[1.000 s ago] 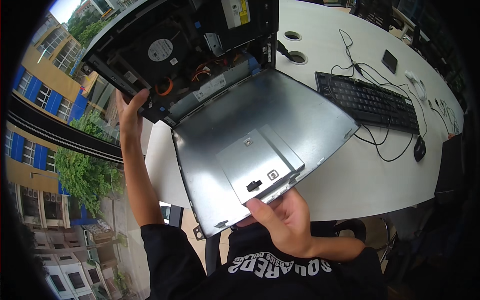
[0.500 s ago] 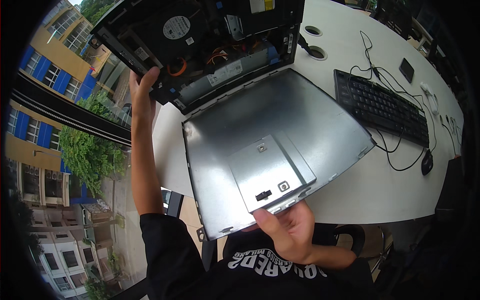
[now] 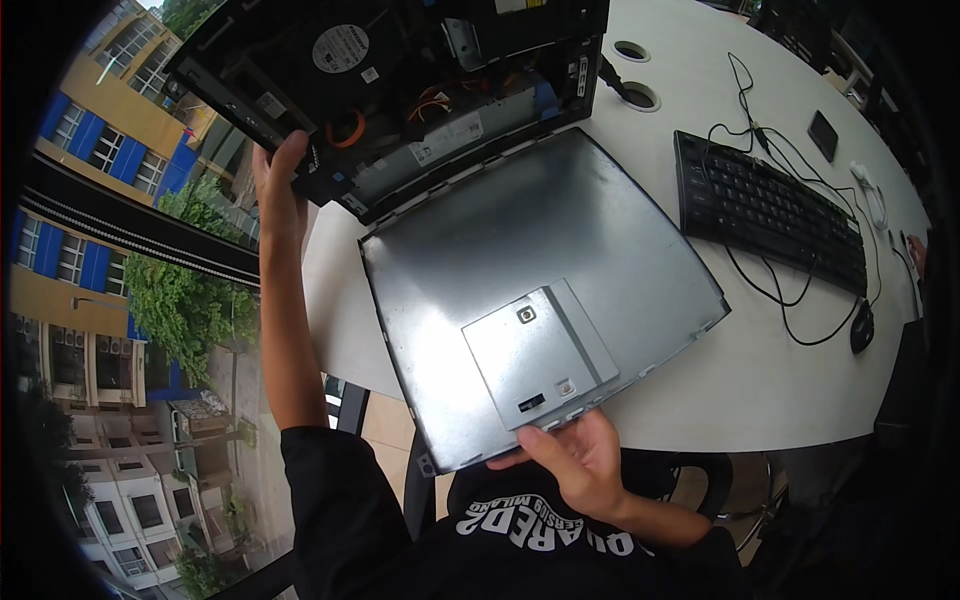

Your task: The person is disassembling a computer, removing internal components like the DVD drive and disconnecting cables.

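A black desktop computer case (image 3: 400,150) stands at the far side with its inside exposed, showing a round fan label, orange cables and a silver drive. My left hand (image 3: 280,175) is closed on its left corner, thumb on the front edge and the other fingers mostly hidden behind. Tilted toward me, a silver metal side panel (image 3: 520,230) has its far edge against the bottom edge of the case. My right hand (image 3: 580,460) grips the panel's near edge, thumb on top beside the raised latch plate (image 3: 540,350) and fingers underneath.
On the white table (image 3: 680,390) to the right lie a black keyboard (image 3: 770,210), a mouse (image 3: 862,326), a phone (image 3: 823,135) and tangled cables. Two cable holes (image 3: 638,96) are near the case. A window (image 3: 150,230) is at left. Another person's hand (image 3: 916,250) shows at far right.
The panel's near edge has shifted and tilted slightly, its right corner moving left, with my right hand still on it. The case and my left hand have moved slightly left. Another person's hand has appeared.
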The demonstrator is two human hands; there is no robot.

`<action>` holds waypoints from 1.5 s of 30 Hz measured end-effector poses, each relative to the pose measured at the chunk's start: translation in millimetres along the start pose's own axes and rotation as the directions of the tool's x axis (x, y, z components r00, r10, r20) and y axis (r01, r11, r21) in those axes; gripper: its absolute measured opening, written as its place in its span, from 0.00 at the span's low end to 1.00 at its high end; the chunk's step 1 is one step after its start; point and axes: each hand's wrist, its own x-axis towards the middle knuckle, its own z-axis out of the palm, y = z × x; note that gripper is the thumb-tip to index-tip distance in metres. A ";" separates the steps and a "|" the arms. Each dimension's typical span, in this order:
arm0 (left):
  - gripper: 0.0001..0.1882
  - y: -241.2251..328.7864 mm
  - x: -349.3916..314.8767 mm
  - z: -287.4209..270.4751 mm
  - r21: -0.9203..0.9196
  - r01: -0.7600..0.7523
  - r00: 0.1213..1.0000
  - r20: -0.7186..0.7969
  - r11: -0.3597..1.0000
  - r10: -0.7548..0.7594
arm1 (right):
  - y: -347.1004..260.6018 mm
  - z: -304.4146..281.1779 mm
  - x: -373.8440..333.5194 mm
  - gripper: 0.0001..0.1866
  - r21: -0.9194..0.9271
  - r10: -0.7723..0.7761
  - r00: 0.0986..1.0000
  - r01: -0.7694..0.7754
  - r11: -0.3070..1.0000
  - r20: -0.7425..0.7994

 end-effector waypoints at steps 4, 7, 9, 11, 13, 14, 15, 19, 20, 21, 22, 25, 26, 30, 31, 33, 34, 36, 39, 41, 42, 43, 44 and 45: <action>0.34 2.1 -1.8 2.6 -0.008 -0.015 1.000 0.010 1.000 0.015 | 4.0 -13.4 -4.6 0.18 0.068 -0.031 0.999 0.029 0.997 0.035; 0.34 3.1 -2.3 2.7 0.007 -0.041 0.999 0.030 0.999 0.041 | 4.8 -16.0 -6.5 0.19 0.080 -0.060 0.998 0.059 0.995 0.003; 0.34 2.6 -2.2 3.4 0.023 -0.044 0.999 0.034 0.999 0.043 | 4.5 -16.0 -7.0 0.19 0.125 -0.047 0.999 0.048 0.991 -0.005; 0.35 -0.6 -1.6 3.0 0.008 -0.034 0.999 0.006 0.999 0.034 | 5.4 -15.5 -8.1 0.20 0.072 -0.044 0.998 0.047 0.996 -0.037; 0.35 0.1 -1.3 1.5 0.002 -0.035 0.999 0.003 0.999 0.035 | 5.7 -12.0 -9.4 0.21 0.059 -0.054 0.998 0.055 0.997 -0.020; 0.35 0.9 -0.8 0.4 -0.005 -0.036 0.999 -0.001 0.999 0.036 | 5.7 -10.4 -9.6 0.21 0.044 -0.062 0.998 0.062 0.997 -0.003; 0.35 -0.1 -0.3 -0.8 -0.007 -0.035 0.999 0.001 0.999 0.035 | 6.5 -10.3 -9.3 0.21 0.043 -0.063 0.998 0.064 0.997 -0.006; 0.34 -3.5 0.1 -1.7 -0.013 -0.042 0.999 0.029 0.999 0.043 | 7.7 -9.5 -5.9 0.20 0.032 -0.069 0.998 0.069 0.997 -0.004; 0.33 -4.3 -0.3 -0.8 -0.026 -0.043 0.999 0.011 0.999 0.043 | 7.5 -9.3 -4.8 0.20 0.036 -0.080 0.997 0.081 0.996 -0.008; 0.33 -3.1 -1.0 -0.9 -0.025 -0.045 0.999 0.007 0.999 0.045 | 5.3 -8.4 -4.8 0.20 0.035 -0.079 0.997 0.079 0.996 -0.004; 0.33 -1.5 -1.6 -0.9 -0.025 -0.037 0.999 0.000 0.999 0.037 | 2.0 -7.0 -5.2 0.18 0.023 -0.069 0.998 0.070 0.997 -0.013; 0.31 1.9 -4.0 3.0 -0.025 -0.021 1.000 -0.013 0.999 0.020 | 0.6 -7.1 -5.4 0.16 0.016 -0.053 0.998 0.054 0.998 -0.024; 0.31 2.1 -4.9 4.7 -0.024 -0.013 1.000 -0.018 1.000 0.013 | 1.1 -7.8 -5.6 0.16 0.020 -0.046 0.999 0.047 0.999 -0.026; 0.31 0.6 -5.0 5.5 -0.010 -0.031 0.998 -0.062 0.999 0.030 | 8.6 -12.8 -6.7 0.20 0.009 -0.063 0.998 0.063 0.998 -0.001; 0.30 -3.6 -4.1 2.3 0.044 -0.068 0.994 -0.088 0.997 0.072 | 7.9 -10.3 -6.0 0.20 0.001 -0.060 0.998 0.060 0.998 -0.011; 0.28 -3.3 -6.0 5.6 0.095 -0.105 0.987 -0.111 0.990 0.116 | 4.9 -5.5 -3.7 0.20 -0.011 -0.060 0.998 0.059 0.998 -0.022; 0.26 2.5 -11.5 19.4 0.125 -0.153 0.976 -0.135 0.980 0.170 | 1.3 -4.5 -2.1 0.18 0.028 -0.034 0.999 0.035 0.999 -0.017; 0.23 6.0 -17.1 37.2 0.177 -0.234 0.947 -0.180 0.956 0.265 | -1.9 -5.5 -0.2 0.17 0.065 -0.009 1.000 0.009 0.998 -0.001; 0.26 -2.5 -13.7 43.1 0.225 -0.281 0.912 -0.239 0.933 0.332 | -13.3 -15.8 0.8 0.20 0.009 0.143 0.989 -0.144 0.990 0.033; 0.26 -3.9 -11.9 43.8 0.231 -0.275 0.915 -0.235 0.933 0.328 | -38.3 -19.5 2.4 0.22 0.010 0.419 0.901 -0.423 0.906 0.115; 0.25 -2.3 -12.1 47.3 0.223 -0.287 0.905 -0.255 0.932 0.340 | -45.7 -28.4 7.0 0.25 -0.128 0.518 0.831 -0.502 0.855 0.204; 0.25 -1.5 -13.2 48.7 0.216 -0.295 0.896 -0.274 0.931 0.348 | -51.9 -34.2 10.5 0.25 -0.122 0.517 0.830 -0.503 0.856 0.208; 0.25 -0.4 -14.0 49.8 0.221 -0.295 0.897 -0.270 0.930 0.349 | -59.0 -38.2 13.5 0.24 -0.179 0.628 0.741 -0.602 0.778 0.238; 0.23 1.3 -14.2 51.1 0.190 -0.303 0.898 -0.273 0.934 0.347 | -66.2 -40.7 16.8 0.24 -0.244 0.727 0.636 -0.685 0.686 0.257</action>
